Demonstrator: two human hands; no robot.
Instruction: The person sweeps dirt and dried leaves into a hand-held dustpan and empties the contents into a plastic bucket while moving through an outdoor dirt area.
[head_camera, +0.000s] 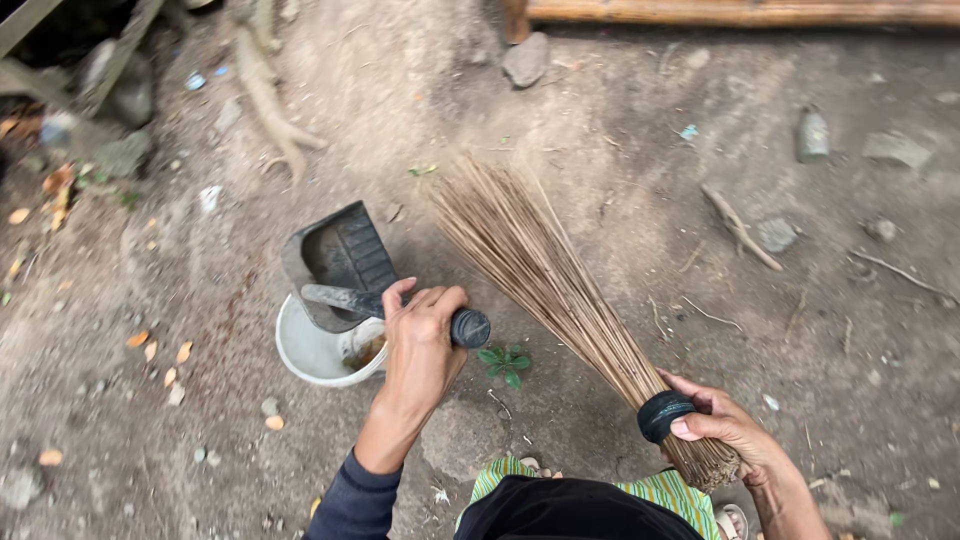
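Both hands grip tight: left hand (420, 345) tips dustpan (335, 265) over bucket (315, 350) rim, right hand (735, 430) holds broom (560, 280) on bare dirt.

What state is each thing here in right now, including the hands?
Left hand: closed around the dustpan handle.
Right hand: gripping the stick broom at its black binding.
Dustpan: tilted over the bucket.
White bucket: upright on the dirt, open, some debris inside.
Stick broom: bristles fanned out, tips low toward the ground.
Small green plant: rooted, standing.
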